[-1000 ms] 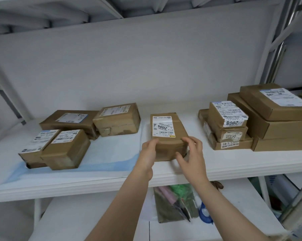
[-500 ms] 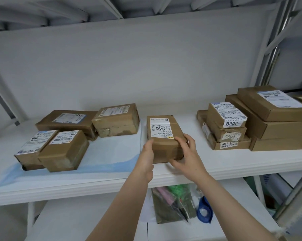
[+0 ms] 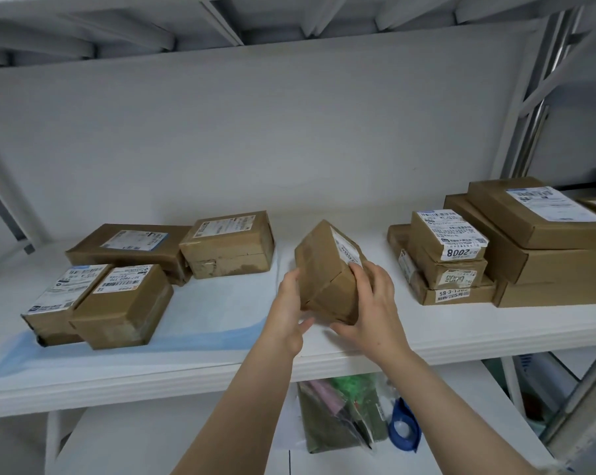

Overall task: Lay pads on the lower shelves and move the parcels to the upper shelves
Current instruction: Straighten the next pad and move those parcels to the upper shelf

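We see a brown parcel [image 3: 324, 269] grasped between both hands over the middle of the white shelf [image 3: 461, 325], near its front edge; it is tilted, one corner up, its white label turned toward the right end; we cannot tell whether its lowest corner touches the shelf. The left hand [image 3: 289, 310] clasps the parcel's left side with the thumb reaching under it; the right hand [image 3: 375, 306] wraps its fingers over the labelled upper edge and its thumb below.

A pale blue pad [image 3: 194, 337] covers the left half of the shelf, its right edge just beside the left hand. On the pad, toward the back edge, lie a flat parcel [image 3: 128, 248] and a taped parcel [image 3: 228, 245], touching; toward the front left corner sit two labelled parcels [image 3: 91, 303] side by side.

At the right end, off the pad, a small stack [image 3: 447, 262] of three stands just beside a large stack [image 3: 543, 245] of wider boxes.

On the lower shelf [image 3: 173, 440], below the hands, lie a clear bag [image 3: 334, 419] of mixed items and a blue tape roll [image 3: 404, 426] beside it.
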